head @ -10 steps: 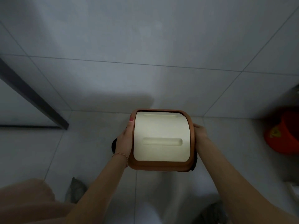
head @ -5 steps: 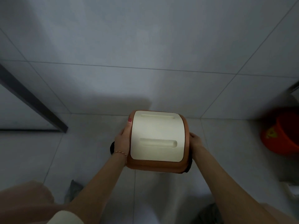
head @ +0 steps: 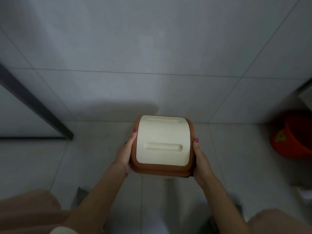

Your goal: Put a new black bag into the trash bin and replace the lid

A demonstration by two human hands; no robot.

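Our left hand (head: 124, 153): we are pressing it flat on the left side of the lid (head: 162, 142), with the thumb pointing up along the edge.
Our right hand (head: 201, 162): we are pressing it on the right side of the lid, thumb up too, and the other fingers are hiding under it.
Our arms: we are reaching both of them forward, bare and nearly straight, and they are coming closer together toward the hands.
Our left wrist: we are wearing a thin bracelet (head: 120, 163) on it.
Our nails: they are painted dark pink.
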